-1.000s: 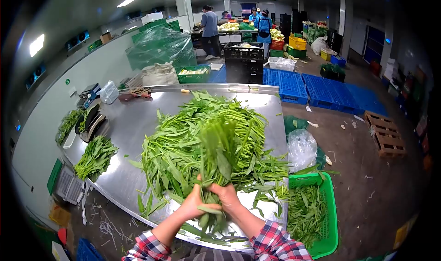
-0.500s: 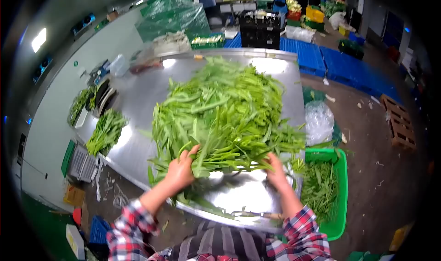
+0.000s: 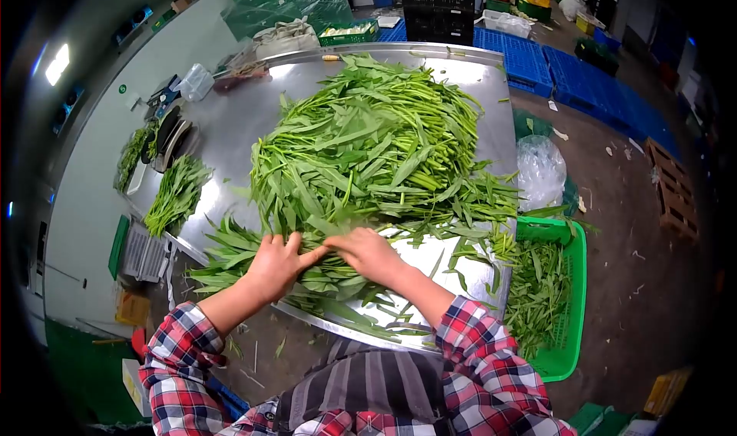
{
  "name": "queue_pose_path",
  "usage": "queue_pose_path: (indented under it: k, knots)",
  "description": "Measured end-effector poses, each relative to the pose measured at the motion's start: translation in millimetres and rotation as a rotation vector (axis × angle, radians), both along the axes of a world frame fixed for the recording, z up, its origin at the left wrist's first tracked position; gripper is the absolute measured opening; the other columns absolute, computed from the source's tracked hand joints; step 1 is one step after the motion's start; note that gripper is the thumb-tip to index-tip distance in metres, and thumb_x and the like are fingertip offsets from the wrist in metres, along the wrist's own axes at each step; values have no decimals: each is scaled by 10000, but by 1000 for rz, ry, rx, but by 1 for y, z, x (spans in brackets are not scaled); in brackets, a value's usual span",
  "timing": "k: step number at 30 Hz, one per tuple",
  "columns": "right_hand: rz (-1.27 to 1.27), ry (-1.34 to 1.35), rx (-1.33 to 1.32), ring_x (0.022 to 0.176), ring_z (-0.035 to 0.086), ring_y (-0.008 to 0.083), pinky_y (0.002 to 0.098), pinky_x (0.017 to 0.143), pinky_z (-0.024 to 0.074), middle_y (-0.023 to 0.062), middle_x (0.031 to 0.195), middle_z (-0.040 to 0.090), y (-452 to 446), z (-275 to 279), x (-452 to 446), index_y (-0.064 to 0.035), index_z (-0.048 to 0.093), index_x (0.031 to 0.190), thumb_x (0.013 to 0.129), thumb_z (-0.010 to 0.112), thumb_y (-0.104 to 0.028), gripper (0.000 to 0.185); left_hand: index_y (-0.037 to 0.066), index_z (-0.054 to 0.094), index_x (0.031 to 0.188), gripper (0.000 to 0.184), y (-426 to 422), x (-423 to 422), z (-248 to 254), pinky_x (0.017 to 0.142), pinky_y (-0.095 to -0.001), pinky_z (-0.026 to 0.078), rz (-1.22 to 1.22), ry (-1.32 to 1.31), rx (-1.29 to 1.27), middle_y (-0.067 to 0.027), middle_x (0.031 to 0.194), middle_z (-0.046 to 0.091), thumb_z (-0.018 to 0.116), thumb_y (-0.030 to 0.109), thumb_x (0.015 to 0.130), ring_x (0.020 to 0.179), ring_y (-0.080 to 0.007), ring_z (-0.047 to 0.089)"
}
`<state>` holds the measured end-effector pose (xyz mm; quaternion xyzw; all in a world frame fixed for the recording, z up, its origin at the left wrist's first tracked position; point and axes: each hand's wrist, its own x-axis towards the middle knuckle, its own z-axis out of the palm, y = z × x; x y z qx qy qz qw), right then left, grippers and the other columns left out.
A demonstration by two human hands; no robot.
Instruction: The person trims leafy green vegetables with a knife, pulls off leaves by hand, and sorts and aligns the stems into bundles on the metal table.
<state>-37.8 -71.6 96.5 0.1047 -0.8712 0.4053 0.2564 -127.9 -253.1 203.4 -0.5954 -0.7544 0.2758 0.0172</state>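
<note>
A large heap of water spinach (image 3: 368,137), with long narrow leaves and pale green stems, covers the middle of the metal table (image 3: 234,117). At its near side, my left hand (image 3: 275,267) is closed over a loose bunch of water spinach (image 3: 326,279). My right hand (image 3: 370,253) grips the same bunch from the right, and the two thumbs nearly meet. The bunch lies across the table's front edge, leaves pointing left. Both palms and some fingertips are hidden. Part of a knife blade (image 3: 411,328) shows near the front edge, its handle out of sight.
A smaller bunch of greens (image 3: 176,196) lies at the table's left end. A green basket (image 3: 576,305) with loose leaves stands against the right side. Black crates (image 3: 437,14) and blue pallets (image 3: 522,61) are beyond the table; a wooden pallet (image 3: 672,190) lies far right.
My right hand has moved left, close beside my left hand. My left hand has shifted slightly left. The gathered bunch now lies farther left, and the view has tilted down.
</note>
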Motion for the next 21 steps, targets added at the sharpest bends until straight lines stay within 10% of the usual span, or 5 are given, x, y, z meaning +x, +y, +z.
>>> queue_pose_path:
  k: [8, 14, 16, 18, 21]
  knots:
    - [-451, -417, -38, 779, 565, 352, 412, 730, 460, 188, 880, 576, 53, -88, 38, -26, 571, 963, 762, 474, 18, 228, 254, 206, 1411, 827, -47, -16, -24, 644, -396, 432, 133, -186, 75, -166, 898, 491, 538, 42, 684, 698, -308, 519]
    - [-170, 156, 268, 927, 558, 305, 347, 824, 451, 138, 969, 589, -16, 27, 29, -115, 525, 1165, 719, 638, -166, 463, 242, 225, 1406, 759, -39, -14, -12, 673, -376, 436, 140, -141, 36, -167, 900, 498, 480, 18, 728, 741, -304, 519]
    - [19, -542, 236, 861, 601, 298, 343, 755, 483, 132, 960, 618, -21, -9, 7, -109, 553, 1129, 750, 614, -151, 386, 245, 245, 1401, 735, -47, -26, 15, 721, -366, 434, 21, -28, 102, -185, 996, 497, 462, 2, 741, 789, -295, 508]
    - [-100, -48, -98, 767, 626, 281, 333, 679, 498, 141, 931, 634, 11, -48, 12, -66, 585, 1042, 808, 566, -122, 242, 249, 276, 1390, 712, -67, -46, 43, 735, -369, 433, -90, 109, 157, -183, 1043, 487, 455, 4, 746, 790, -286, 494]
    - [-293, -230, -385, 720, 606, 241, 314, 666, 483, 128, 849, 629, 54, -17, 21, -17, 594, 957, 858, 516, -100, 150, 269, 327, 1358, 664, -90, -62, 75, 812, -388, 414, -175, 221, 159, -127, 1028, 489, 480, 70, 743, 778, -245, 476]
